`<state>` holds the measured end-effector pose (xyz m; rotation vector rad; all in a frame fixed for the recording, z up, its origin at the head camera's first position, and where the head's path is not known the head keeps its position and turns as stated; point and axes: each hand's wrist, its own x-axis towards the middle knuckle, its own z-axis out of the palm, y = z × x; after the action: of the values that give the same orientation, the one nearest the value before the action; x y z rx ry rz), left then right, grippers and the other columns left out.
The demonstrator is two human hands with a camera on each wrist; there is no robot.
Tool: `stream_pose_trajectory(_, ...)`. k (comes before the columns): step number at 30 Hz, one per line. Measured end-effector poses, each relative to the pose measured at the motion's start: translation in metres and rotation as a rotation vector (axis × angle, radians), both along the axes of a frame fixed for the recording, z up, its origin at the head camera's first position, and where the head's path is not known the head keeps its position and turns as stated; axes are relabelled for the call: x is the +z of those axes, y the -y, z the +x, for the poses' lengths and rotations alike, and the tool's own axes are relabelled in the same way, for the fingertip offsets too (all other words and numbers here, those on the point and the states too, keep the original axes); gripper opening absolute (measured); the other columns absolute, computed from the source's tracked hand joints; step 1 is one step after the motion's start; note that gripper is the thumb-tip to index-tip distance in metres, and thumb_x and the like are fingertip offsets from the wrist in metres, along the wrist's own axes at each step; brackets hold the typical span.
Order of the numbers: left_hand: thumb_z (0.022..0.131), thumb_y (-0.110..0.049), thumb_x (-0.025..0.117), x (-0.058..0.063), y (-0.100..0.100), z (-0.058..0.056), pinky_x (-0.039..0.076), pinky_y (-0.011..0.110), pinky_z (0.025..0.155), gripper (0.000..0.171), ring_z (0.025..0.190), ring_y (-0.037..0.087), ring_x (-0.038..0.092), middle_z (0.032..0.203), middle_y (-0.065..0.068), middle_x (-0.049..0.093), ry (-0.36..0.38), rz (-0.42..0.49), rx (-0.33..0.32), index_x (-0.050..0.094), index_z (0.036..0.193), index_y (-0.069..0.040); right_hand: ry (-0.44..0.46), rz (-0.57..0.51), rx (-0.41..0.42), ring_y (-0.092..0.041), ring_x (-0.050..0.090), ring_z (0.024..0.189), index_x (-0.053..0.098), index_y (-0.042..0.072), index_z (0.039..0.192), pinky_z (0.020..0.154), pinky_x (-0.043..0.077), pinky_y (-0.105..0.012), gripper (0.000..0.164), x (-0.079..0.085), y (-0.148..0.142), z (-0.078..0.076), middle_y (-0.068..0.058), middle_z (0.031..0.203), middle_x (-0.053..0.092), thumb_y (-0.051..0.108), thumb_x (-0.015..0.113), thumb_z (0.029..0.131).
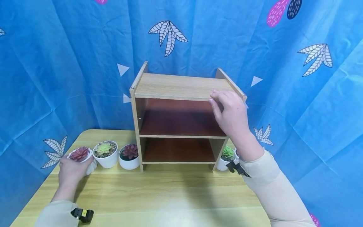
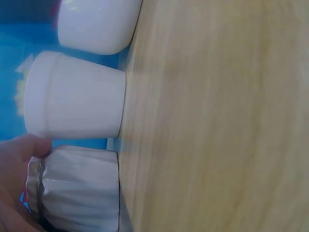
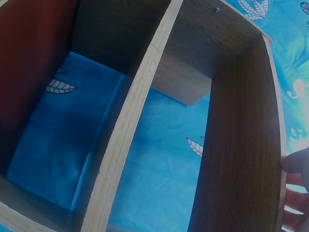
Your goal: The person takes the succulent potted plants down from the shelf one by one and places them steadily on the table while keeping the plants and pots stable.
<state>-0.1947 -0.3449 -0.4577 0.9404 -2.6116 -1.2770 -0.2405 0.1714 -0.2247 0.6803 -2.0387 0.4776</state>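
At the far left of the table, my left hand [image 1: 72,171] grips a white fluted pot [image 2: 79,188] holding a red artificial-looking succulent [image 1: 80,154]. The thumb is at the pot's rim in the left wrist view, and the pot's base is at the tabletop. My right hand [image 1: 231,112] is at the front edge of the top board of a wooden shelf [image 1: 181,86], near its right end. Its thumb and fingers hold that edge, seen also in the right wrist view. The shelf stands upright on the table, its compartments holding nothing.
Right of the held pot stand a white pot [image 1: 107,160] with a yellow-green succulent and another [image 1: 129,162] with a dark red one. A green succulent [image 1: 227,153] in a white pot stands beside the shelf's right side. Blue patterned cloth [image 1: 99,63] hangs around the table [image 1: 158,195].
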Motion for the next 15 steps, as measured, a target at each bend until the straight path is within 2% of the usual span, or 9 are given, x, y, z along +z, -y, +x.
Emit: stream_pose_trajectory(15,0.089,-0.058,0.062,0.0024,-0.0006,-0.0031,0.025,0.068,0.110,0.120,0.134,0.065,0.021,0.150,0.048,0.003,0.041,-0.023,-0.030,-0.013,0.149,0.015,-0.013,0.002,0.013,-0.032,0.064,0.110,0.073,0.001,0.113,0.100,0.045,-0.044,0.023,-0.0016,-0.0025,-0.0011,-0.013,0.113,0.073,0.016,0.068,0.095)
